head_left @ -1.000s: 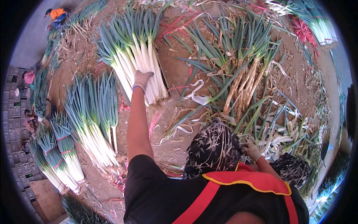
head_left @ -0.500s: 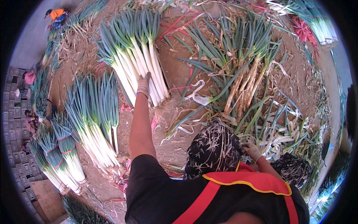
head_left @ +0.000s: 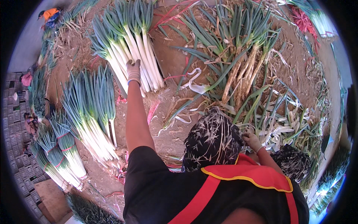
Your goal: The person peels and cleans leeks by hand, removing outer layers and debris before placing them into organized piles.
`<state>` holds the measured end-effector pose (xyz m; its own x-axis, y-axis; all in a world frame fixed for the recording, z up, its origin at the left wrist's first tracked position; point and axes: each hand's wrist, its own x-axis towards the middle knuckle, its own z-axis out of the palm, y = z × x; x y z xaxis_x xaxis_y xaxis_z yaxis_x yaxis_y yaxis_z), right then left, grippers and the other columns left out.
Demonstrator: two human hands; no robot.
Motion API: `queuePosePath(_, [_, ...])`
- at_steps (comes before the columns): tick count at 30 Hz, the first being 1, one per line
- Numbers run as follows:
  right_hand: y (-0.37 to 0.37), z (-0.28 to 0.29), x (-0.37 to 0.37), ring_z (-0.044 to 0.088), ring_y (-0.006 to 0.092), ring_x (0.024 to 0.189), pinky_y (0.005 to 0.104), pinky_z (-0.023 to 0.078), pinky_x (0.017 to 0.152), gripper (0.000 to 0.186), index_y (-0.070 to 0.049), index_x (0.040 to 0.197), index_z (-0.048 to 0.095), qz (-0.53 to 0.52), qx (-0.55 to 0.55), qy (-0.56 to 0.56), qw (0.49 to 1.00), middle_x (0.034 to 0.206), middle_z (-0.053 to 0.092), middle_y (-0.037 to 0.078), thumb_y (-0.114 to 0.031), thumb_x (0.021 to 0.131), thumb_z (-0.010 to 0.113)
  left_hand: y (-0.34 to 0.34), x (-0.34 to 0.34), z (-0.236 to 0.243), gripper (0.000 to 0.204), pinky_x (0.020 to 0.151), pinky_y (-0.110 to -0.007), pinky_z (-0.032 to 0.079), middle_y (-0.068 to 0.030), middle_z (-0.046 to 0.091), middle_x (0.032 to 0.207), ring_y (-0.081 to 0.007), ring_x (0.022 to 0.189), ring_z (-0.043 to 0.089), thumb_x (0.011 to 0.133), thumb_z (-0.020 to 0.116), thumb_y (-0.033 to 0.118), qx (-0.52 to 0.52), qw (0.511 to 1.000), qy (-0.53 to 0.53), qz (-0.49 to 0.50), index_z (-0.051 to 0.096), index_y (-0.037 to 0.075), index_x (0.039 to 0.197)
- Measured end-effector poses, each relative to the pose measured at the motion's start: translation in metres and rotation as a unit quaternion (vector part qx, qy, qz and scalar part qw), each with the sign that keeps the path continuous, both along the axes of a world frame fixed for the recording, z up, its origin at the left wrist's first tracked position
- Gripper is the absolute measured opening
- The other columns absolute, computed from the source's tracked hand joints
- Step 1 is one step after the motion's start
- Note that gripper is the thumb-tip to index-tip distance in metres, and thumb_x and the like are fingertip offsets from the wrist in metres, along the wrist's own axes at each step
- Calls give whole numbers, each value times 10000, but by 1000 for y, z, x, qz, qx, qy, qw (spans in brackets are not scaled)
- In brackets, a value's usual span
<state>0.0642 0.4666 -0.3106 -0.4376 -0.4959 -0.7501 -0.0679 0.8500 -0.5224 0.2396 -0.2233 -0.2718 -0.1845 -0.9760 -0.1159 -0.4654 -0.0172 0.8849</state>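
My gloved left hand [head_left: 134, 71] lies on the white stems of a row of large green onions [head_left: 143, 44], thumb and fingers apart. These onions rest side by side on a low flat support, leaves pointing away from me. My gloved right hand [head_left: 253, 142] is by the dark patterned cloth [head_left: 212, 143] over my knee; its fingers look loosely bent and partly spread, with nothing visible in them. Left of my left arm lies a second group of cleaned green onions [head_left: 93, 130]. Ahead to the right is a heap of untrimmed onions [head_left: 242, 72] with brown, dirty stems.
Tied onion bundles [head_left: 69, 149] stand at the left, beside stacked crates [head_left: 20, 138]. Peeled leaves and skins [head_left: 287, 127] litter the ground to the right. Red plastic strips [head_left: 153, 111] lie about. Another person [head_left: 49, 15] works at the far left.
The whole view has shifted, so the onions and my left hand appear higher and slightly further left. My left hand stays on the same stems; my right hand remains by the knee.
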Motion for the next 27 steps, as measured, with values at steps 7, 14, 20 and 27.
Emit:
queuePosePath(7, [1,-1,-4,620,175,612,318,506,581,320,19,1075,643,53,-31,27,998,845,671,115,-201,856,567,11,43,-12,560,867,-381,490,-150,665,1061,-304,935,652,768,672,179,-1,969,-222,-107,484,50,1279])
queuePosePath(14, [-72,78,6,612,384,884,446,483,791,256,-36,969,637,62,-66,163,982,900,630,220,-245,835,572,129,38,59,175,543,-264,421,-54,586,777,-99,654,507,895,589,167,13,986,-35,-160,589,1,952])
queuePosePath(20, [-94,55,47,487,320,1189,440,415,974,412,-123,1195,552,355,-161,206,898,1322,471,121,-173,787,586,270,61,-11,210,602,-315,464,-106,630,820,-170,690,575,893,560,178,137,866,-174,-448,607,14,1015])
queuePosePath(27, [-15,-3,-41,633,285,985,485,480,863,298,-92,1000,712,472,158,164,852,965,678,107,-204,739,621,335,80,-40,227,619,-319,463,-109,629,840,-174,712,575,893,559,190,240,791,-251,-503,602,13,1030])
